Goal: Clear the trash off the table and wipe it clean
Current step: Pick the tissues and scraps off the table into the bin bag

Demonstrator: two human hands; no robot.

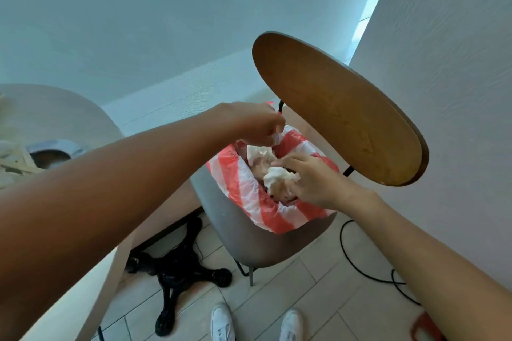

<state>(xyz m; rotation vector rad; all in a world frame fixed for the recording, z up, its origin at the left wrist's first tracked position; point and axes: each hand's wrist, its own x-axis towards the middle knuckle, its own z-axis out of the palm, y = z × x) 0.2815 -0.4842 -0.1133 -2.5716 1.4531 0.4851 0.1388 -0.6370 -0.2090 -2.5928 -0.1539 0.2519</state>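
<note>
A grey pedal bin (249, 232) stands on the floor with its brown round lid (338, 108) raised. A red-and-white striped bag (249, 191) lines it. My left hand (255, 122) hovers over the bin's mouth, its curled fingers pinching a small scrap of white tissue (277, 137). My right hand (313, 183) reaches into the bin's opening and holds a crumpled white tissue wad (279, 176). More crumpled paper (259, 153) lies inside the bag.
The pale table (55, 116) is at the left, with a foil container (52, 151) and paper scraps on it. A black chair base (180, 274) lies on the tiled floor. A black cable (360, 266) runs at right. My white shoes (221, 321) are below.
</note>
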